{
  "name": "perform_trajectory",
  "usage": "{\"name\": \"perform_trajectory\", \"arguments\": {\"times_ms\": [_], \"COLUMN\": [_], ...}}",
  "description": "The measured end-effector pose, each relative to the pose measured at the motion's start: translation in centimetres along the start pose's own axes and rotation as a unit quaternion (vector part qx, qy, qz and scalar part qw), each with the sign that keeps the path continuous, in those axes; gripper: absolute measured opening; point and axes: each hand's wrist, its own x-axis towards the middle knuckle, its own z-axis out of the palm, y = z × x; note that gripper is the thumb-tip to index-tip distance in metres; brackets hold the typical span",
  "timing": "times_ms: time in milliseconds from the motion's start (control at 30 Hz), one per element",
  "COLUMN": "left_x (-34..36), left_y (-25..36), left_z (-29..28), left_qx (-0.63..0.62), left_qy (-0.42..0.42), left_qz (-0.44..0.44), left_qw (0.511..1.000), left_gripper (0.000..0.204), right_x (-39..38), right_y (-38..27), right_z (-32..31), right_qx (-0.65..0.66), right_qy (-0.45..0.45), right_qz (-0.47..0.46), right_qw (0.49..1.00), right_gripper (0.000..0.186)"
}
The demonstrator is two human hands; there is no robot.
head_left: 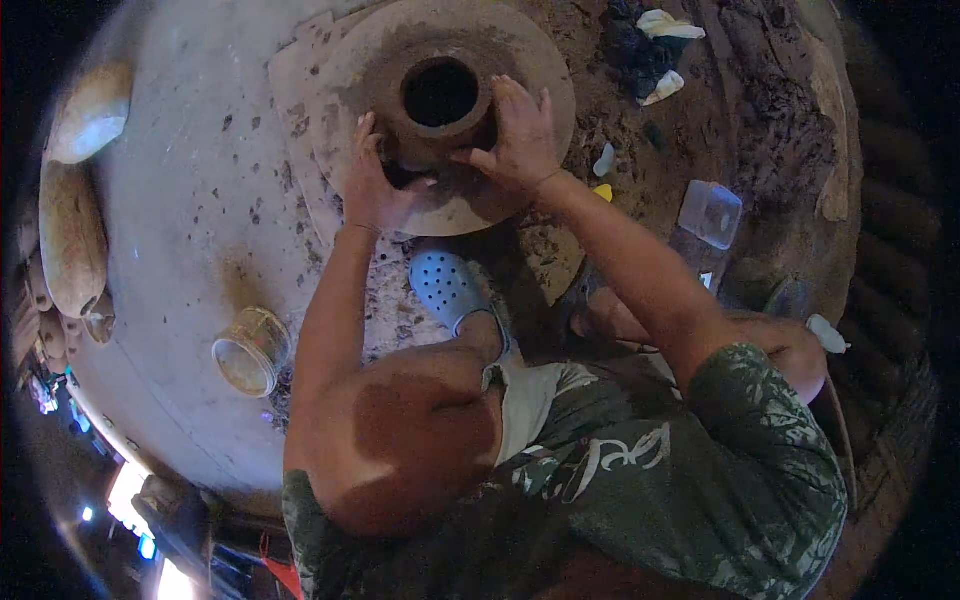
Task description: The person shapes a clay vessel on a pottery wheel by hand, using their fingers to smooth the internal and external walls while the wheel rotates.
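A brown clay pot [436, 142] with a round dark mouth stands on a broad round wheel disc [545, 60]. My left hand [378, 187] is open at the pot's near left side, fingers pointing away from me and thumb stretched to the right. Whether its fingers touch the clay, I cannot tell. On the pot's right, my right hand [522, 130] lies with fingers spread along the wall, the thumb reaching across its near side. Between my left thumb and the pot is a dark shadowed patch.
On the floor at left stands a clay-smeared bucket [247, 352]. Large tan vessels [75, 235] line the far left edge. A clear plastic tub [711, 214] sits to the right beside wet clay [770, 130]. My foot in a blue clog [445, 288] is just below the disc.
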Motion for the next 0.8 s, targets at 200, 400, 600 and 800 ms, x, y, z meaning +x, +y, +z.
{"name": "perform_trajectory", "arguments": {"times_ms": [200,400,600,800], "left_x": [-0.1,0.6,-0.6,-2.1], "left_y": [-1.6,-0.3,0.9,4.8], "left_z": [-0.5,-0.7,0.1,2.4], "left_qx": [-0.008,0.026,0.0,0.014], "left_qy": [-0.013,-0.025,0.008,0.061], "left_qz": [0.003,-0.01,-0.035,-0.101], "left_qw": [1.0,0.999,0.999,0.993], "left_gripper": [0.117,0.12,0.12,0.098], "right_x": [1.1,4.6,3.2,-2.9], "right_y": [2.2,6.9,4.4,-1.3], "right_z": [-1.4,-3.4,-4.0,-1.7], "right_qx": [0.022,0.01,0.18,0.12], "right_qy": [-0.019,-0.027,-0.152,-0.166], "right_qz": [-0.062,-0.169,0.071,0.155], "right_qw": [0.998,0.985,0.969,0.966], "right_gripper": [0.101,0.05,0.042,0.066]}}
